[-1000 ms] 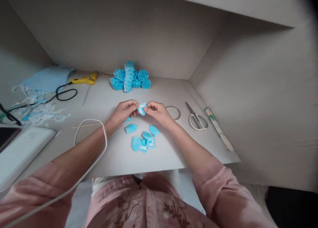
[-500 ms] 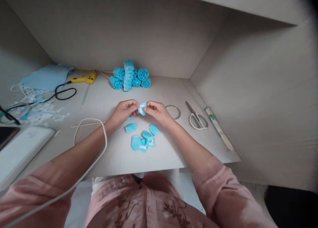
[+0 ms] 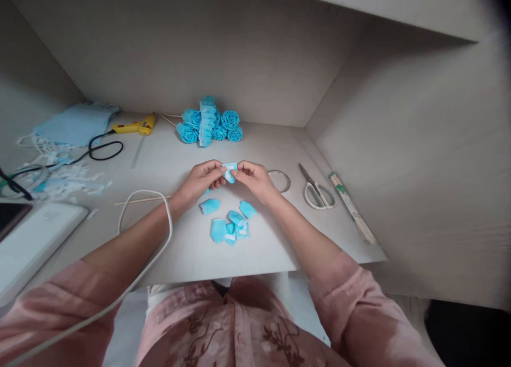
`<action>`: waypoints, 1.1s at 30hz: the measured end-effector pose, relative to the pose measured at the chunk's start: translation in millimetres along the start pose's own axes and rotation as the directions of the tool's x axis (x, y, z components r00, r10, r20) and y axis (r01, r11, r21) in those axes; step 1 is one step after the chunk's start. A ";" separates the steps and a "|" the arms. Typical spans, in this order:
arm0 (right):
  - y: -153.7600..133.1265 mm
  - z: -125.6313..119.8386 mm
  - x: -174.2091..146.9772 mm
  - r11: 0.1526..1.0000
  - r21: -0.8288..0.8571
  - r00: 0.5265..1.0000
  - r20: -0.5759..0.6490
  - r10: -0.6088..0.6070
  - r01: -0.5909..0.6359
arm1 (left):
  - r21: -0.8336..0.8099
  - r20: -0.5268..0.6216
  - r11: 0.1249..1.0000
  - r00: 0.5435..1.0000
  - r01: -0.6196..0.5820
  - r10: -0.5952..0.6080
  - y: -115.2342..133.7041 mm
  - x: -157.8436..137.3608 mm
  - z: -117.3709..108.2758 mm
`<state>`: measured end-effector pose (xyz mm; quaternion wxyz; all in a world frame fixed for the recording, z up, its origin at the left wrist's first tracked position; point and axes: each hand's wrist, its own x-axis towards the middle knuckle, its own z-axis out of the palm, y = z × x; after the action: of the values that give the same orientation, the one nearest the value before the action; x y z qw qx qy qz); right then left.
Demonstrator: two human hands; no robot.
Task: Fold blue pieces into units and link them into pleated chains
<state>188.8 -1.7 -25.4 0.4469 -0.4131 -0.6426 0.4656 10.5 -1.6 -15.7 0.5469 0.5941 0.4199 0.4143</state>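
Between my two hands is a small blue petal piece with white tape on it. My left hand pinches its left edge, fingers closed. My right hand grips the right side with thumb and fingertips. On the table below lie several more blue petal pieces; a loose petal is below my left hand and another petal below my right. A small pile of petals, some with white strips, sits nearer the front edge. A roll of tape lies beside my right hand, partly hidden by it.
Blue fabric flowers lie at the back. A yellow glue gun, blue face masks and white scraps are on the left. Scissors and a pack of sticks lie right. A white cable crosses my left forearm.
The petal piece in my fingers has turned and flattened a little, showing more of its upper edge. My hands have barely shifted; the things on the table lie as before.
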 end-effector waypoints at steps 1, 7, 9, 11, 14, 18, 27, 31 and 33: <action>0.2 0.0 0.1 1.000 -0.003 1.000 -0.002 -0.002 0.002 | -0.003 0.002 1.000 1.000 -0.002 0.002 0.0 -0.2 0.3; 4.0 -0.9 1.1 1.000 -0.026 1.000 -0.008 -0.004 0.004 | -0.007 -0.002 1.000 1.000 -0.001 0.001 -0.4 -0.6 -0.1; 4.6 -1.0 1.2 1.000 -0.028 1.000 -0.005 -0.012 0.012 | -0.007 0.000 1.000 1.000 -0.001 0.001 -0.4 -0.4 -0.4; 4.3 -0.8 1.1 1.000 -0.030 1.000 0.002 -0.010 0.010 | -0.015 -0.003 1.000 1.000 0.000 0.000 -0.3 -0.2 -0.4; 2.8 -0.4 0.7 0.999 -0.034 1.000 0.019 0.001 -0.001 | -0.023 -0.008 1.000 1.000 -0.002 0.002 0.0 -0.1 0.0; 0.4 -0.2 0.4 0.997 -0.083 0.999 0.045 -0.005 0.009 | -0.004 -0.001 1.000 1.000 -0.003 0.003 0.5 -0.1 0.1; -2.1 -1.3 -0.2 0.995 -0.100 0.999 0.040 -0.005 0.009 | 0.017 -0.020 1.000 1.000 -0.016 0.016 -1.0 1.2 -0.9; -4.8 -3.0 -1.6 1.000 -0.021 0.999 0.041 0.020 -0.019 | 0.004 -0.043 1.000 0.999 -0.007 0.007 -2.6 2.2 -2.1; -4.2 -3.2 -1.9 1.000 -0.022 0.998 0.052 0.020 -0.019 | 0.001 -0.051 1.000 0.999 -0.009 0.009 -2.8 2.6 -2.3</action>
<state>191.8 -3.7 -21.1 0.4211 -0.4120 -0.6547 0.4737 9.0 1.7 -18.3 0.5339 0.5856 0.4310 0.4315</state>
